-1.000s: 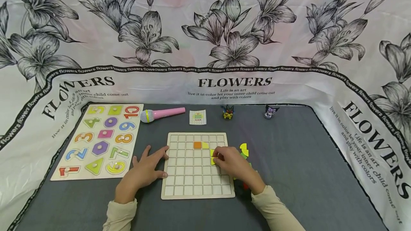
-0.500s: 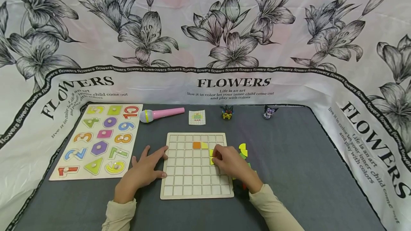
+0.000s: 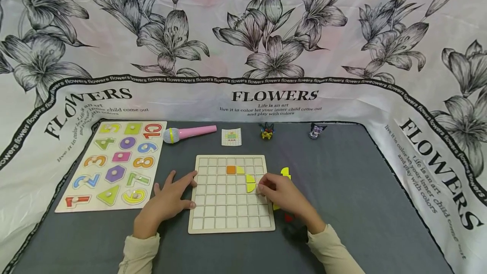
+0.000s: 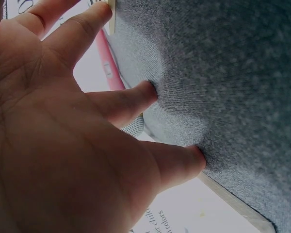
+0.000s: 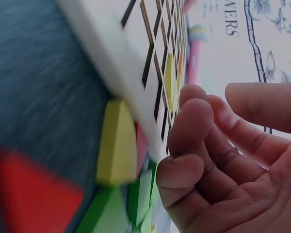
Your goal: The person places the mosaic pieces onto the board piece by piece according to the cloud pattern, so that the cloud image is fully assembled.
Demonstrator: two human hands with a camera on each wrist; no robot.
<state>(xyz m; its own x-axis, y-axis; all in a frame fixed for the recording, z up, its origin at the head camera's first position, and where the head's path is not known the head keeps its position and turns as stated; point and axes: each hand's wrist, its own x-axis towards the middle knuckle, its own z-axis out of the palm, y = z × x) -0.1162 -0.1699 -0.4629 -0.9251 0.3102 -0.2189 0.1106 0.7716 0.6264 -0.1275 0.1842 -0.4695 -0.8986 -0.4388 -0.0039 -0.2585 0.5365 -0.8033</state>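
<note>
Right hand (image 3: 283,193), fingers loosely curled and holding nothing, rests just right of the yellow half-round wooden pieces (image 3: 250,183) seated in the square wooden grid board (image 3: 228,219).

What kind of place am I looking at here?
Probably a tabletop play corner for children's toys: a wooden grid board with coloured tiles, a number puzzle and a toy microphone on grey cloth.

the right hand (image 3: 283,195) hides most of the loose pieces (image 3: 287,217) beside the grid board (image 3: 230,223), so their count is unclear. the card (image 3: 231,137) and two figures (image 3: 266,131) are too small to read. in the right wrist view the red piece (image 5: 31,194) is blurred and cut off.
</note>
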